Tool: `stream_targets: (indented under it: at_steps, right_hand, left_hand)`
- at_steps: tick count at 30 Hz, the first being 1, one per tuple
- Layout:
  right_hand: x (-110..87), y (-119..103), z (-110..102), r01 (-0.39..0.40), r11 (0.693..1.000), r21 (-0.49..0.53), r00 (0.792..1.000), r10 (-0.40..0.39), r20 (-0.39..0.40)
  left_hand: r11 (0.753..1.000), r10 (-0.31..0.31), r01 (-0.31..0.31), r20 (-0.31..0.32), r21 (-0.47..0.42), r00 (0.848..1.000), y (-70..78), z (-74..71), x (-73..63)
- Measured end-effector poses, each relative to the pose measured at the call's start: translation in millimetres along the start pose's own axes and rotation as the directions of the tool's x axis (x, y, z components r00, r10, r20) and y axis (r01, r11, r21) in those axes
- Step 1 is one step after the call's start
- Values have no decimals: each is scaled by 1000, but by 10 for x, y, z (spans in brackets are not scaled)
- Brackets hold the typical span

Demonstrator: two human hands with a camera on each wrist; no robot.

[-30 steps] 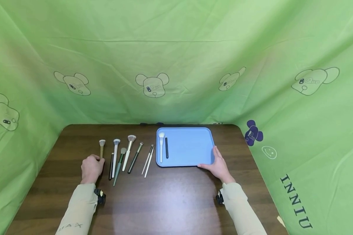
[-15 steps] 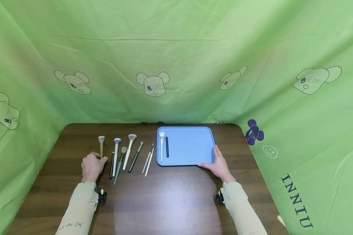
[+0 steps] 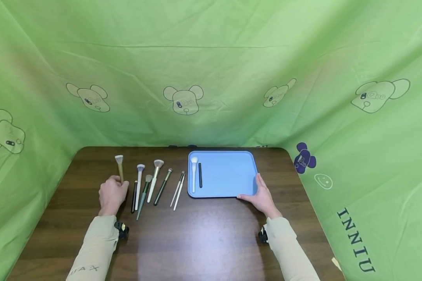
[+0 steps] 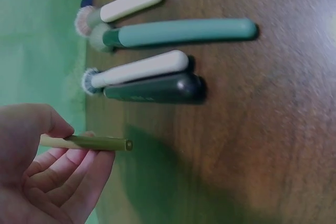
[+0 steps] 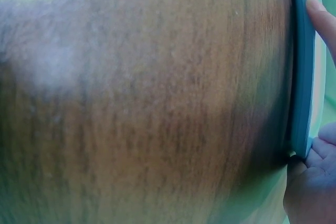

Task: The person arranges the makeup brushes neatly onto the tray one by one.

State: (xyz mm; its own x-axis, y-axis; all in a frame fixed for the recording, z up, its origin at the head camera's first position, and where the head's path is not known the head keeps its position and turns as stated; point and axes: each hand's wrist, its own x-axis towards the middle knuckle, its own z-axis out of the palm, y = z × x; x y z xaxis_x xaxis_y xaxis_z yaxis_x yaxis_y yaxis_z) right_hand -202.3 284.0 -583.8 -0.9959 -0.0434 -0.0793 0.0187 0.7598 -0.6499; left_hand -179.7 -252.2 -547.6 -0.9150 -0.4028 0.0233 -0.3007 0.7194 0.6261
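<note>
My left hand (image 3: 113, 195) pinches a makeup brush (image 3: 120, 167) with a golden-brown handle and pale bristles between thumb and fingers. In the left wrist view, the end of its handle (image 4: 100, 142) sticks out past the fingertips, lifted over its shadow on the table. My right hand (image 3: 262, 199) holds the near right corner of a blue tray (image 3: 228, 175), thumb along the front edge and fingers at the right side. Inside the tray, toward its left, lie a white makeup brush (image 3: 193, 175) and a thin black stick-like item (image 3: 200, 175).
Between left hand and tray lie several brushes: a black-handled one (image 3: 134, 197), a white one (image 3: 138, 189), a green one (image 3: 143, 201), a wide cream one (image 3: 154, 183), a dark green one (image 3: 162, 189) and two thin ones (image 3: 178, 192). Green curtain (image 3: 211, 128) hangs behind the wooden table (image 3: 196, 242).
The golden-brown brush has risen from the table in my left hand, its bristle end moving away and slightly left. My right hand stays at the tray corner.
</note>
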Motion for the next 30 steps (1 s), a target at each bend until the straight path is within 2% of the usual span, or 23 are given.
stream_targets:
  at_steps: [7,14,22,26,30]
  right_hand:
    - [-12,-22,-9,-4,1000,2,1000,4,7]
    - [-10,-27,-6,-7,1000,-6,1000,7,10]
    - [1,-9,0,-9,1000,0,1000,9,2]
    - [7,1,10,-12,1000,2,1000,12,1]
    - [-4,-10,9,-10,1000,5,1000,10,3]
  left_hand:
    - [999,29,-29,-6,-18,1000,131,-19,0]
    - [994,104,-104,2,-28,995,200,15,18]
    - [983,139,-141,-26,-115,990,337,72,-1]
    - [972,180,-184,-38,-144,983,407,116,0]
    - [955,251,-257,-57,-152,966,465,181,6]
